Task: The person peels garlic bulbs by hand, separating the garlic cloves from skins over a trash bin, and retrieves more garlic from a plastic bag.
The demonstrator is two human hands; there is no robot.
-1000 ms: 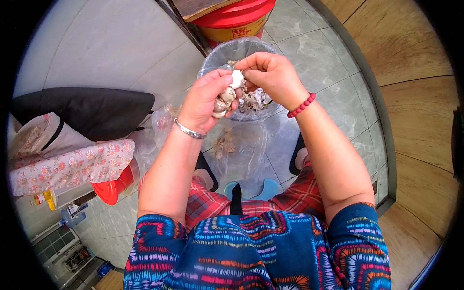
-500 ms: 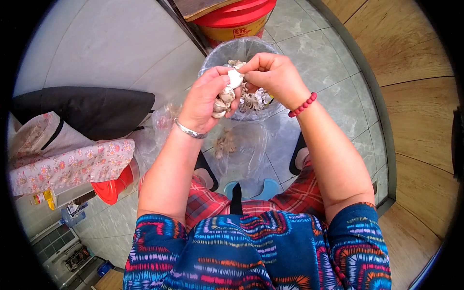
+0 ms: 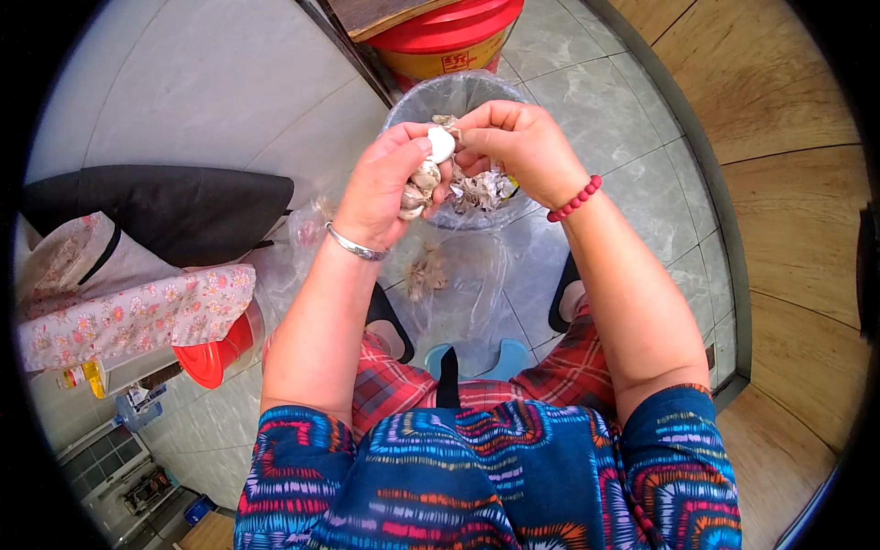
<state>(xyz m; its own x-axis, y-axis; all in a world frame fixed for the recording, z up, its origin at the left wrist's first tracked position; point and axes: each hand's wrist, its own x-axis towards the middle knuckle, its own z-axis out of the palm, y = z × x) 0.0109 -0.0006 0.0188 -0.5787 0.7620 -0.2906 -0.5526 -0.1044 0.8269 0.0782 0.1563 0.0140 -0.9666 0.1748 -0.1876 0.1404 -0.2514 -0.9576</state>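
Note:
My left hand (image 3: 380,183) is closed around several garlic cloves (image 3: 423,183), some still in pale brownish skin. Between its thumb and fingertips stands a peeled white garlic clove (image 3: 441,145). Right beside that clove, the thumb and forefinger of my right hand (image 3: 513,147) are pinched together on a bit of garlic skin (image 3: 454,134). Both hands are over a lined trash bin (image 3: 435,92), in which loose garlic peelings (image 3: 481,191) lie. The fingers partly hide the cloves and the bin.
A clear plastic bag (image 3: 467,284) with brownish peelings lies on the tiled floor between my feet. Behind the bin stands a red-lidded bucket (image 3: 449,32). Floral cloth (image 3: 137,307) and a red container (image 3: 215,353) are at left; a wooden panel (image 3: 779,211) at right.
My left hand has shifted slightly left and down with the cloves. A small gap has opened between the white clove and my right fingertips, with skin showing there.

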